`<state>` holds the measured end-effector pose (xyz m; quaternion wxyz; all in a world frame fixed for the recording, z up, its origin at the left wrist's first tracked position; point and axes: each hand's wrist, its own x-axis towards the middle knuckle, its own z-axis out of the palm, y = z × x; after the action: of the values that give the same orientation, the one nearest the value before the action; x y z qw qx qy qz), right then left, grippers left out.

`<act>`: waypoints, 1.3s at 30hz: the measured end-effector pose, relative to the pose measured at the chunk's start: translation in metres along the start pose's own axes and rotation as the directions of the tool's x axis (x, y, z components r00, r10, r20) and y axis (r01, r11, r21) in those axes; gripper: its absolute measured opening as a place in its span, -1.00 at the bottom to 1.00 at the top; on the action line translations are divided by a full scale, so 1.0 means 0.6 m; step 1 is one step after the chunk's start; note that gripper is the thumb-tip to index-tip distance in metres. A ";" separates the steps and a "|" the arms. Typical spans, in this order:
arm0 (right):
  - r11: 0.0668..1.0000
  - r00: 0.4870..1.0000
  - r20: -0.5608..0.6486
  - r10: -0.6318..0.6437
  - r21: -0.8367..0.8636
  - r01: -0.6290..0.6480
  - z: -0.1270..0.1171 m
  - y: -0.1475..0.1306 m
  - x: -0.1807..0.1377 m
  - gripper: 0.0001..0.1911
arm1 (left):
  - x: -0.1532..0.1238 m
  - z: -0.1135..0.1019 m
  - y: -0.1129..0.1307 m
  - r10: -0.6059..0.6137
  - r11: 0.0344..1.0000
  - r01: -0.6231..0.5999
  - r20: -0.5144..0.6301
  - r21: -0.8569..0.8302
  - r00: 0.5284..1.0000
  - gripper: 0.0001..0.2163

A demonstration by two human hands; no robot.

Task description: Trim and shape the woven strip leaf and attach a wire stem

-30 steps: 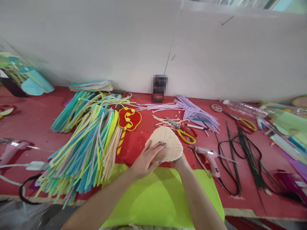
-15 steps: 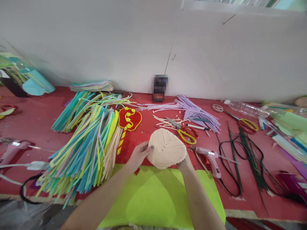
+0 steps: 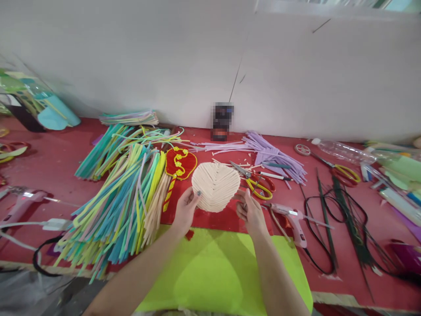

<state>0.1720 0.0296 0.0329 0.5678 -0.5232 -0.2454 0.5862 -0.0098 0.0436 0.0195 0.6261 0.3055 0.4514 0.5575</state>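
A cream, leaf-shaped panel of chenille stems [image 3: 215,186] is raised above the red table, its ribs meeting in a centre seam. My left hand [image 3: 186,208] pinches its left edge, thumb in front. Close to its right edge is my right hand [image 3: 251,210], holding nothing I can see, its fingers loosely bent and apart; whether a fingertip touches the panel is unclear. Behind the panel's right side lie yellow-and-red-handled scissors [image 3: 259,184] and cream stem offcuts. A finished red fan with yellow trim [image 3: 180,164] lies to the left.
Many coloured chenille stems [image 3: 121,206] cover the left; purple ones [image 3: 276,153] lie at the back. A pink glue gun [image 3: 294,219] is on the right, another glue gun [image 3: 26,204] far left. Also there are scissors [image 3: 344,173], a plastic bottle [image 3: 344,151] and a lime-green board [image 3: 210,267] in front.
The panel has moved up and left and turned, so its seam now runs nearly upright. My right hand has come out from behind its right edge and now shows beside it.
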 end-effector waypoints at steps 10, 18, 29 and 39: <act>0.998 0.998 -0.004 0.057 0.016 -0.057 -0.005 0.001 0.004 -0.52 | -0.002 0.002 0.001 0.007 0.999 -0.007 0.005 0.036 1.000 -0.66; 0.999 1.000 0.005 -0.007 -0.045 0.007 -0.003 0.003 -0.001 -0.51 | -0.002 0.002 -0.003 -0.018 1.000 0.018 0.022 0.014 1.000 -0.65; 0.992 0.997 0.074 0.038 -0.120 -0.028 -0.004 0.007 0.001 -0.41 | -0.005 -0.001 -0.005 -0.116 0.993 0.116 0.089 0.010 0.989 -0.62; 0.996 0.996 0.067 0.051 -0.082 -0.046 -0.003 0.007 0.000 -0.43 | -0.005 0.003 -0.001 -0.121 0.992 0.116 0.109 0.051 0.987 -0.62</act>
<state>0.1720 0.0283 0.0286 0.5231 -0.5310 -0.2755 0.6070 -0.0076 0.0408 0.0206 0.6756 0.3226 0.4452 0.4912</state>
